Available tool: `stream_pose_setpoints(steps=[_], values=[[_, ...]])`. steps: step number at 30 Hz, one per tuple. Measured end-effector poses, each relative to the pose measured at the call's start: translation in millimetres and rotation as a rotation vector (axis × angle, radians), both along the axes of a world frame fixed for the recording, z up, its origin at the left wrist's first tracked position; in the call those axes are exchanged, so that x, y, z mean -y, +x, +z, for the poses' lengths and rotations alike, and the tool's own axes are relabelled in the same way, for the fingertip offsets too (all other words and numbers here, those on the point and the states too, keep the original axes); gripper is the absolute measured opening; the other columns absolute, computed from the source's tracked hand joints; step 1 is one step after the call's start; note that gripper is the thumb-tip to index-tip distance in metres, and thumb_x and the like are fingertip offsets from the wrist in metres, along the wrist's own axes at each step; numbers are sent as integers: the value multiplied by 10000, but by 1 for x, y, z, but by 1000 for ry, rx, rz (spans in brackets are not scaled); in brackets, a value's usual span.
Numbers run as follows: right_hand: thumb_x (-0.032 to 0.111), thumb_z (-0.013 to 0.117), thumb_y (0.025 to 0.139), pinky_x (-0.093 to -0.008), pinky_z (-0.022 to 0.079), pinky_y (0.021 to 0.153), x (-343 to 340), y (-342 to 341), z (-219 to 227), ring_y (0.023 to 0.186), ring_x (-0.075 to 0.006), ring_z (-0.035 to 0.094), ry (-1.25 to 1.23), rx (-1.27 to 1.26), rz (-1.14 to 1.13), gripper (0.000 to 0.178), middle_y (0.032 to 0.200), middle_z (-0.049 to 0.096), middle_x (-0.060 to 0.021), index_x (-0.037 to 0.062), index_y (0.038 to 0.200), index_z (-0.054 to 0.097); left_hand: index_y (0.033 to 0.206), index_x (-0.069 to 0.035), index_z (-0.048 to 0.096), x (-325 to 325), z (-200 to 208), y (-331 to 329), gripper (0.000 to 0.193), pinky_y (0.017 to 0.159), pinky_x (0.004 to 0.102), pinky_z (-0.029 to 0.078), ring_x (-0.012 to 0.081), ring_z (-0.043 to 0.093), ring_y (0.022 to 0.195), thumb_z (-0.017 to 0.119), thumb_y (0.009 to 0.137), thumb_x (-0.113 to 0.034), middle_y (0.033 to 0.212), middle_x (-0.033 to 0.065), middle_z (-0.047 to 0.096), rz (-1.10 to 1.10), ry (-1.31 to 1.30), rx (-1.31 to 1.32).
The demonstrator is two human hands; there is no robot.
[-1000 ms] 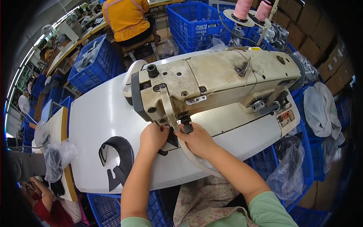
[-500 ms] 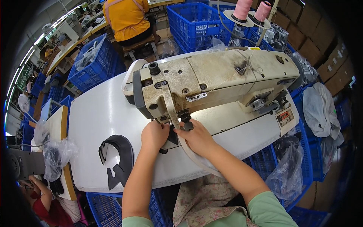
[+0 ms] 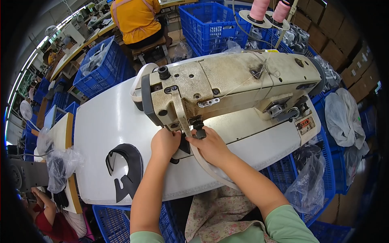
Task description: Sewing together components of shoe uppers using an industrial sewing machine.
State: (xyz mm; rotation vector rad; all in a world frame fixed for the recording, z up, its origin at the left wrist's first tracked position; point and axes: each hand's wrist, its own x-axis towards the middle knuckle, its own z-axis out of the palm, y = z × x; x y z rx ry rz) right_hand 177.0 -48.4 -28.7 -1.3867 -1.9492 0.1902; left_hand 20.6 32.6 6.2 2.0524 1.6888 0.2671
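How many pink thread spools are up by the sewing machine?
2: the left spool and the right spool, side by side beyond the sewing machine, at the picture's top right. Others may be hidden out of frame.

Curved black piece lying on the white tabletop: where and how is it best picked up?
Probably pinch the curved black piece by its broad upper bend, coming from the far side. The band curls around an open hollow, leaving two edges to pinch, while the left forearm crowds its near end.

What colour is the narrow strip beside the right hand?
The strip is off-white, best seen in the head view.
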Motion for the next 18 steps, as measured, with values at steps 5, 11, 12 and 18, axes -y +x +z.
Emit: stream_pose_setpoints(steps=[5,11,12,18], values=[[62,627,779,-405,453,861,-1,0,0,996,-300,547,7,-18,4,163,972,596,-113,52,929,688,994,-46,675,-3,-3,2,271,747,464,501,413,629,879,631,836,-262,895,217,675,27,-64,-54],[75,629,776,-412,450,862,-2,-2,2,985,-292,557,63,-21,-12,160,942,604,-105,57,924,688,926,-47,712,-10,-14,-3,268,720,438,517,391,650,823,614,814,-269,848,207,681,-27,93,11],[74,630,769,-416,447,862,-1,-2,3,985,-285,559,83,-21,-20,162,938,608,-94,65,920,689,925,-44,711,-10,-14,-2,270,719,440,516,392,649,824,612,815,-269,848,208,681,-30,84,18],[65,627,738,-388,401,905,6,3,7,1027,-231,561,28,95,29,202,964,630,-22,127,923,679,922,-36,708,-12,-19,-4,282,722,442,516,393,649,831,604,818,-277,850,213,679,-40,93,56]])
